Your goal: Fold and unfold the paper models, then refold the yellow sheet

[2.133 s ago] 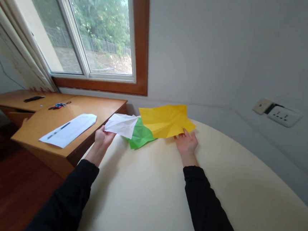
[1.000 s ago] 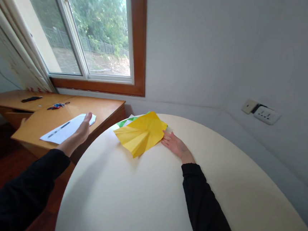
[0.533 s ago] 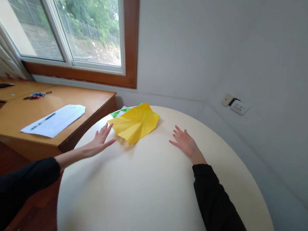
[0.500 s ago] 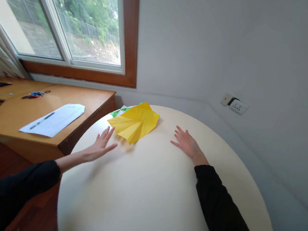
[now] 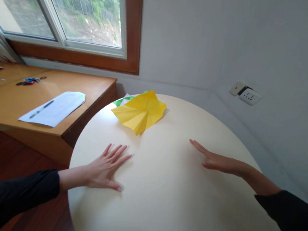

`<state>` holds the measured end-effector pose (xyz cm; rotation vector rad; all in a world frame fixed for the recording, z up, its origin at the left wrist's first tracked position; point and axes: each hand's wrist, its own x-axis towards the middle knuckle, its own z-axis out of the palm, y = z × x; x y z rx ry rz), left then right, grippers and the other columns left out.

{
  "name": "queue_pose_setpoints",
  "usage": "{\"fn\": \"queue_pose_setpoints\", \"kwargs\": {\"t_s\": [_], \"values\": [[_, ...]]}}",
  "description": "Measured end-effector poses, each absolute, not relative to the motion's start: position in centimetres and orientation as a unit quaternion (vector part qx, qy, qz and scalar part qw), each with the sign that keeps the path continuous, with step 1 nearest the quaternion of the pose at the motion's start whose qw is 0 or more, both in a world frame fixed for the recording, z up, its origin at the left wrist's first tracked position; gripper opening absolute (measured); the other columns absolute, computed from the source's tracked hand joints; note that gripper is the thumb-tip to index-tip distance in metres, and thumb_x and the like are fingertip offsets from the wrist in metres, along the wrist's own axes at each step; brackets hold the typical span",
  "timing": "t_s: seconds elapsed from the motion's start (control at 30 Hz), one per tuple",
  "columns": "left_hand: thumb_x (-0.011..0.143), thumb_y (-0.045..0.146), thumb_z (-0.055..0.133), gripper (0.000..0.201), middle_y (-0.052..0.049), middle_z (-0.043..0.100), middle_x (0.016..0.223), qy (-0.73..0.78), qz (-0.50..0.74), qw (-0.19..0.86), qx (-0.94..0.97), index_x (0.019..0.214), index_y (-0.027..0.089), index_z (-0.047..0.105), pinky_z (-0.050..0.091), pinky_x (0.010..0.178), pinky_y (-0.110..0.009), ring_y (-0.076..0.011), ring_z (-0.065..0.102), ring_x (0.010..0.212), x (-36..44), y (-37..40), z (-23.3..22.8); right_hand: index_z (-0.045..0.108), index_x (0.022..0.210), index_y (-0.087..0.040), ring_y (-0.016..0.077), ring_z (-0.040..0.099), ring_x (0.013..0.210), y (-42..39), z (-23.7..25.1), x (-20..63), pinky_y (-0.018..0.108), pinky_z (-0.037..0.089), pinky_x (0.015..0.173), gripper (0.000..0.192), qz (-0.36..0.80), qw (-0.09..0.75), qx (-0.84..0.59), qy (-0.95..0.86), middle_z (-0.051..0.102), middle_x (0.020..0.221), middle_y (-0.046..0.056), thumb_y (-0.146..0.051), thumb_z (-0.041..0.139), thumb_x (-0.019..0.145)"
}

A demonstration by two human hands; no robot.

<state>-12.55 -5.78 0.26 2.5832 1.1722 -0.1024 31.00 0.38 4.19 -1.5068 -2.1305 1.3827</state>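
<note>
Yellow paper [image 5: 140, 110], creased into a fan of folds, lies at the far edge of the round cream table [image 5: 168, 199], over green paper [image 5: 123, 99]. Left hand [image 5: 105, 168] rests flat near the table's left edge, fingers spread, holding nothing. Right hand [image 5: 217, 160] hovers edge-on toward the right edge, fingers straight, empty. Both are well apart from the paper.

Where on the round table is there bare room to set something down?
The round table is bare between the left hand and right hand, and nearer the camera. The far edge is crowded: yellow paper over green paper.
</note>
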Motion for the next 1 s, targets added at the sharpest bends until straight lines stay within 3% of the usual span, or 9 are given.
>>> {"fn": "queue_pose_setpoints", "kwargs": {"t_s": [0.07,0.17,0.4,0.67,0.8,1.0], "values": [[0.067,0.077,0.043,0.099,-0.018,0.005,0.152,0.394,-0.04,0.152,0.906,0.145,0.026,0.011,-0.001,0.104,-0.063,-0.0394,0.002,0.138,-12.2,-5.9,0.3,0.03,0.138,-0.035,0.0267,0.009,0.138,-0.6,4.3,30.8,0.047,0.008,0.111,0.086,0.455,0.037,-0.503,-0.734,0.015,0.151,-0.001,-0.048,0.071,0.064],[0.065,0.079,0.043,0.101,-0.018,0.007,0.152,0.375,-0.051,0.156,0.912,0.145,0.025,0.013,-0.001,0.104,-0.063,-0.0404,0.004,0.138,-11.8,-5.8,0.4,0.034,0.136,-0.037,0.033,0.007,0.137,-1.9,3.8,30.6,0.056,0.006,0.107,0.09,0.445,-0.02,-0.519,-0.73,0.017,0.151,0.003,-0.049,0.076,0.057],[0.062,0.08,0.046,0.103,-0.018,0.01,0.151,0.365,-0.046,0.157,0.916,0.145,0.026,0.016,0.0,0.102,-0.066,-0.0437,0.006,0.136,-11.7,-5.5,0.2,0.03,0.138,-0.037,0.0384,-0.006,0.135,-2.8,3.3,29.7,0.064,0.003,0.101,0.105,0.421,-0.093,-0.52,-0.737,0.003,0.152,0.006,-0.053,0.079,0.047],[0.06,0.081,0.043,0.104,-0.021,0.013,0.15,0.366,-0.072,0.152,0.915,0.144,0.025,0.017,0.002,0.101,-0.068,-0.0451,0.01,0.135,-11.4,-5.5,0.5,-0.004,0.142,-0.035,0.0368,-0.024,0.13,-3.0,4.2,27.8,0.071,0.001,0.097,0.119,0.365,-0.265,-0.506,-0.735,-0.023,0.148,0.007,-0.064,0.07,0.054],[0.06,0.082,0.042,0.104,-0.022,0.015,0.149,0.375,-0.104,0.137,0.911,0.143,0.023,0.021,0.008,0.1,-0.068,-0.0448,0.011,0.135,-10.9,-5.6,1.3,-0.013,0.142,-0.026,0.0411,-0.03,0.126,-3.0,4.7,26.7,0.073,-0.001,0.093,0.133,0.367,-0.317,-0.499,-0.718,-0.032,0.144,0.014,-0.064,0.073,0.047],[0.058,0.084,0.041,0.105,-0.024,0.015,0.149,0.368,-0.153,0.14,0.906,0.142,0.024,0.022,0.01,0.096,-0.073,-0.0486,0.011,0.133,-10.1,-5.0,2.2,-0.02,0.139,-0.022,0.0388,-0.039,0.121,-3.1,4.8,25.7,0.071,-0.006,0.093,0.14,0.36,-0.352,-0.513,-0.695,-0.04,0.138,0.018,-0.064,0.074,0.044]]}}
